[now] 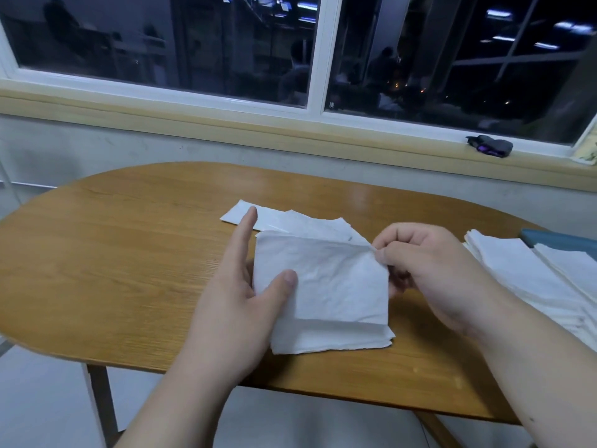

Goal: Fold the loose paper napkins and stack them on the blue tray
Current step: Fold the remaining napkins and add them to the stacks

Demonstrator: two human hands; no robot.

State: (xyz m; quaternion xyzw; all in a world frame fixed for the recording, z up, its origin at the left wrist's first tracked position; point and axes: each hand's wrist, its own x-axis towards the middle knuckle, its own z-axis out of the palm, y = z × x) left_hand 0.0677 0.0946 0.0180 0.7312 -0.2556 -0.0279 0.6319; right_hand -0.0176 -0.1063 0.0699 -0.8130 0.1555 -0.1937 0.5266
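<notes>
A white paper napkin, partly folded, is held above the wooden table in front of me. My left hand holds its left edge, thumb on top of the paper and index finger stretched out behind it. My right hand pinches the napkin's upper right corner between thumb and curled fingers. Behind the held one, more loose napkins lie flat on the table. At the right edge, stacks of folded napkins cover the blue tray, of which only a far corner shows.
The oval table stands against a wall under a window with a pale sill. A small dark object lies on the sill at the right. The table's near edge runs just below my forearms, with the floor beneath.
</notes>
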